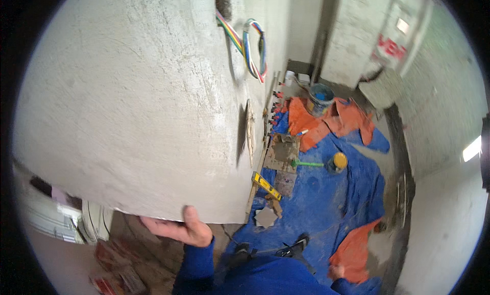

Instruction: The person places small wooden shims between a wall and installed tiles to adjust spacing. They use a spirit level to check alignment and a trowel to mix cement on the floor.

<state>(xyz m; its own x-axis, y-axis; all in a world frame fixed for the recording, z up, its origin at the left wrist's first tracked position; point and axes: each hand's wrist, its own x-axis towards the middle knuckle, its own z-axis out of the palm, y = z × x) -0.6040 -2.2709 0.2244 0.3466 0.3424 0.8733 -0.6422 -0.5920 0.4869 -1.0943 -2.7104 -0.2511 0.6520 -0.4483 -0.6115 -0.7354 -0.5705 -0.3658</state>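
My left hand (191, 233) is at the bottom edge of a grey plastered wall (138, 116). Its thumb rests against the plastered face, and the fingers wrap along and behind the edge, partly hidden. Low on the right, my right hand (337, 271) hangs beside my body, above an orange sheet (352, 251). It is small and blurred, so its fingers do not show clearly. Coloured wires (251, 53) stick out from the wall, and farther down it a thin, pale, rough piece (249, 132) projects.
A blue tarp (316, 203) covers the floor, with a yellow spirit level (266, 186), a green-handled tool (309, 164), a yellow-topped container (338, 162) and a grey tile (265, 217) on it. Farther back stands a bucket (320, 98) by orange cloth (352, 120). Red clips (275, 109) line the wall's foot.
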